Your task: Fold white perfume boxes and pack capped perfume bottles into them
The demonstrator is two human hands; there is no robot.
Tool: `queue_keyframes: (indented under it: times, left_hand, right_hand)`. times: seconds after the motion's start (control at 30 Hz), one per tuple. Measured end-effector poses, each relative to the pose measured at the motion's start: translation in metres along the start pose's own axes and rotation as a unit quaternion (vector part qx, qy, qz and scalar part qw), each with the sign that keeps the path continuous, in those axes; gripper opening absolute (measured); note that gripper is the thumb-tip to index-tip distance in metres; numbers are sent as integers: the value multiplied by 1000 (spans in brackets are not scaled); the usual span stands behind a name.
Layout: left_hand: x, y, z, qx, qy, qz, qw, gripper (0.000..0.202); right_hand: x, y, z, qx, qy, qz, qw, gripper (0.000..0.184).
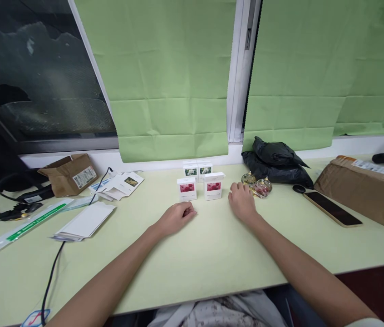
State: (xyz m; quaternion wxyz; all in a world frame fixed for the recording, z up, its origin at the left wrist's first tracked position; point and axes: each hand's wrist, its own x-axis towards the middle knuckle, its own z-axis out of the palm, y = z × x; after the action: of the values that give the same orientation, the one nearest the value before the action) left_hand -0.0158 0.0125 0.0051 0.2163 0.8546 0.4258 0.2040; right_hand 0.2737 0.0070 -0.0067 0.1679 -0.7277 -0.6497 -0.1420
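Pink-printed boxes (213, 193), two in number, are stood upright on the pale table (205, 254), ahead of both hands, with a narrow gap between them. Behind them, two white-flower boxes (191, 171) are set side by side, partly hidden. Left hand (174, 219) is rested just short of the nearer pink-printed boxes; its fingers are curled inward, and whether anything is enclosed cannot be told. Right hand (242, 202) is laid palm down to their right, fingers bent; its underside is hidden, so the grip cannot be determined. Near its fingers, shiny trinkets (263, 187) are grouped. Beyond these, black plastic bags (277, 156) are piled. Farther right, a phone (332, 209) is laid beside a brown parcel (362, 190).
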Motion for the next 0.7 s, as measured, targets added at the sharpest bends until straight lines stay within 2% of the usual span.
queue_keyframes:
  times: [0.13,0.23,0.4,0.57,0.7]
  left_hand:
    - [0,0,0,-3,5,-2,1000,31]
    - [0,0,1,-4,7,1,1000,31]
    - [1,-3,1,-3,8,2,1000,32]
    - [2,-5,0,0,4,3,1000,33]
    - [2,-6,0,1,0,1,1000,33]
  right_hand:
    - [7,18,0,-26,106,48,993,34]
    - [11,29,5,-29,155,93,983,44]
    - [13,34,20,-33,141,151,978,50]
    - [14,35,26,-42,121,144,981,41]
    - [15,34,25,-35,102,142,984,41]
